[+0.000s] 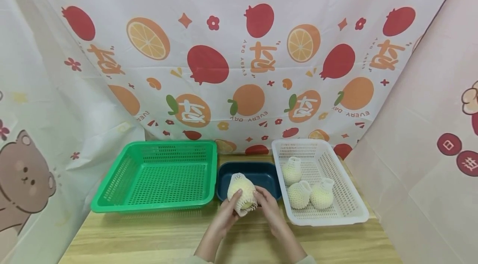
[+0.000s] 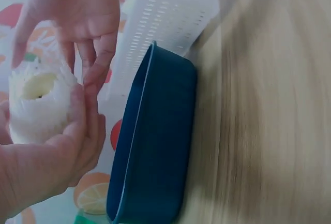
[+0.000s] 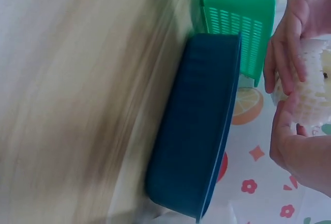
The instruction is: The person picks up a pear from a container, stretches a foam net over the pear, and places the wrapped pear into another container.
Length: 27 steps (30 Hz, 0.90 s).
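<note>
A round, pale yellow fruit [image 1: 244, 190] in a white foam net sleeve is held up in front of the dark blue basin [image 1: 220, 185]. My left hand [image 1: 226, 213] cradles it from the left and below, thumb on its front. On its right side, my right hand [image 1: 269, 205] pinches the net with thumb and fingers. Seen in the left wrist view, the sleeve's open end shows the yellow fruit [image 2: 37, 85] with a small dark spot. In the right wrist view, fingers of both hands lie against the foam net [image 3: 310, 100].
A green slotted basket [image 1: 213, 172] stands left of the basin. The white slotted basket [image 1: 345, 185] on the right holds several foam-wrapped fruits, one being the nearest fruit [image 1: 322, 194]. A wooden table [image 1: 157, 235] lies underneath, and a fruit-print cloth [image 1: 239, 64] hangs behind.
</note>
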Tool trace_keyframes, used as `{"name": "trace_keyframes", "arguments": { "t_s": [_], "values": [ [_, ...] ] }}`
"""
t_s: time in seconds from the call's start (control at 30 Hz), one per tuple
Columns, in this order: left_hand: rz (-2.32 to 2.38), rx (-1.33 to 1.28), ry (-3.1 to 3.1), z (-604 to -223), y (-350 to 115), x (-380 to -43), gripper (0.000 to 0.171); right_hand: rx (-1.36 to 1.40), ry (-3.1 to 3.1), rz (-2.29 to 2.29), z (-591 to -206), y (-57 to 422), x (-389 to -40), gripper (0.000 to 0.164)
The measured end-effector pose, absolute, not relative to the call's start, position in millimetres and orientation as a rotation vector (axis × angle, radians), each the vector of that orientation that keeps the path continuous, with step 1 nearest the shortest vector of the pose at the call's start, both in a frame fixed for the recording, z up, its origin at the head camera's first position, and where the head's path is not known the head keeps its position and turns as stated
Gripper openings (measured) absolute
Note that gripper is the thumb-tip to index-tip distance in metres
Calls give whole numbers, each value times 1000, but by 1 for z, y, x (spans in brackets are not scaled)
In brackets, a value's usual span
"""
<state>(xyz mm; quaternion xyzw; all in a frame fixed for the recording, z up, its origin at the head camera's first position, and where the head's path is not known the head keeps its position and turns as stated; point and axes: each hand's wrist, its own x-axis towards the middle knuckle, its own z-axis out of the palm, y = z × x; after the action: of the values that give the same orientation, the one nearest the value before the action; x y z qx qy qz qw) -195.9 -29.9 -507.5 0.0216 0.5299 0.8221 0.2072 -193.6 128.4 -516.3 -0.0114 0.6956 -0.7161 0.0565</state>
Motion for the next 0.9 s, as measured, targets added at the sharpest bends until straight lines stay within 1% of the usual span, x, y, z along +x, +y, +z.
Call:
{"name": "trace_keyframes", "arguments": {
  "t_s": [0.17,0.23,0.47,0.6,0.7,0.9],
  "values": [
    [2378,-21,1205,-509,-33,-198,76,-69,2009,-2281,-511,131,-192,50],
    [2383,-26,1172,-509,-33,-199,78,-67,1972,-2305,-510,132,-192,49],
    [2308,-46,1464,-508,-31,-195,73,-20,2136,-2246,-510,131,-190,47],
    [2205,-104,1797,-507,-27,-191,83,-17,2264,-2208,-513,130,-188,46],
    [2098,-106,1999,-506,-25,-189,88,-27,2349,-2137,-515,130,-186,48],
    [2088,7,2030,-502,-23,-184,81,-24,2362,-2062,-520,130,-186,63]
  ]
}}
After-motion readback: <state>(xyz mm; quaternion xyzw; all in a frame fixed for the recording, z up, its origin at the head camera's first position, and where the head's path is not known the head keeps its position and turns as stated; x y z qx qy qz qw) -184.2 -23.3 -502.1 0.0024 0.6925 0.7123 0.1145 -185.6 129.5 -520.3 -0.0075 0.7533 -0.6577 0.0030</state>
